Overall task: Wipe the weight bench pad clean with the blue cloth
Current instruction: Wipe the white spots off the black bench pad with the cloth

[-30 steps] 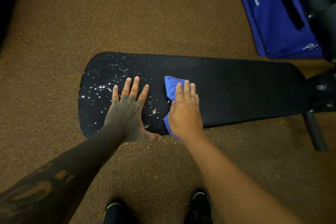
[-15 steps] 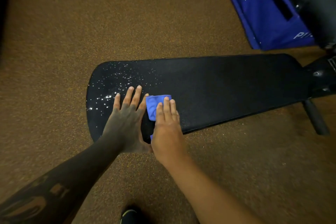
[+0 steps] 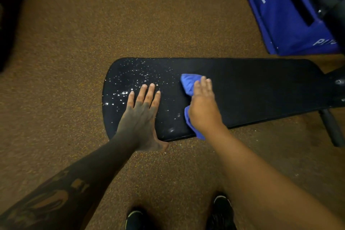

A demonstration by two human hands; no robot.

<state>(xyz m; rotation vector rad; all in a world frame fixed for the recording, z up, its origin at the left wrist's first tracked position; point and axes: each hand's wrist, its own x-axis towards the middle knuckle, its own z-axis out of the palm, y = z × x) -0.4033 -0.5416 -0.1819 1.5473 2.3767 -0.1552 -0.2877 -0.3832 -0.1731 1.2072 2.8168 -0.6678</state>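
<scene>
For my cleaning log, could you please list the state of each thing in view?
bench pad: flat, left end speckled with droplets, right part looks clean
blue cloth: bunched, pressed onto pad
right hand: pressing on the cloth
left hand: open, flat on pad
blue box: on floor, beyond pad

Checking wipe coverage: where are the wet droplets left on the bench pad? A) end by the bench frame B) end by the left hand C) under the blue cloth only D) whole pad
B: the white droplets cluster on the bench pad around the flat left hand, while the stretch beyond the blue cloth under the right hand looks clear.
</scene>
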